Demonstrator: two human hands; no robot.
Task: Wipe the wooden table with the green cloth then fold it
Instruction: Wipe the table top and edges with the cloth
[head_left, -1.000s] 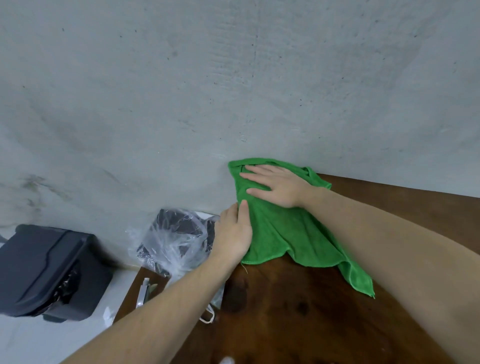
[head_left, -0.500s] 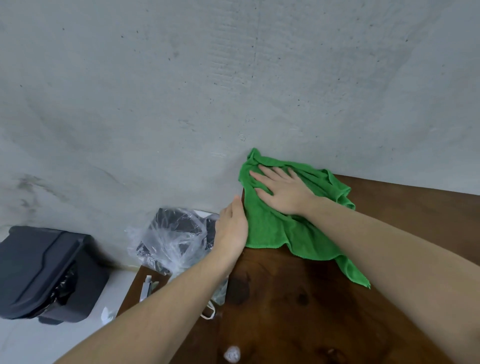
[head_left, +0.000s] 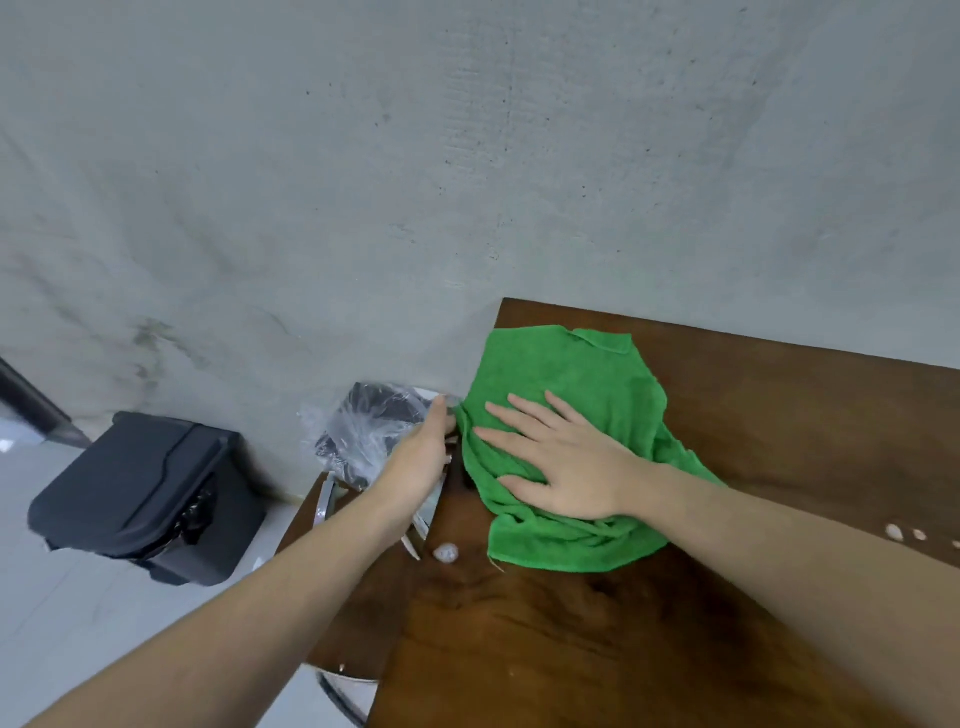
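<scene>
Since the earlier frames the green cloth (head_left: 566, 441) has slid away from the wall toward the person along the table (head_left: 779, 441), leaving the far left corner of the wood bare, and the right hand (head_left: 566, 467) has come with it. In the head view, the cloth lies rumpled on the table near that far left corner, its left edge reaching the table's left edge and its near edge bunched under the wrist. The right hand presses flat on the cloth, palm down, fingers (head_left: 519, 410) spread open and pointing left toward the table edge, gripping nothing. The left hand (head_left: 421, 457) sits at the table's left edge, just beside the cloth's left border; its fingers curl over that edge, but whether they pinch the cloth cannot be told. A small pale blob (head_left: 445, 553) rests on the table near the cloth's near left corner, and a few pale spots (head_left: 894, 531) lie to the right of the right forearm. Left of the table, a clear plastic bag (head_left: 363, 431) holding something dark sits against the wall, and further left a black bin (head_left: 145, 493) stands on the floor.
</scene>
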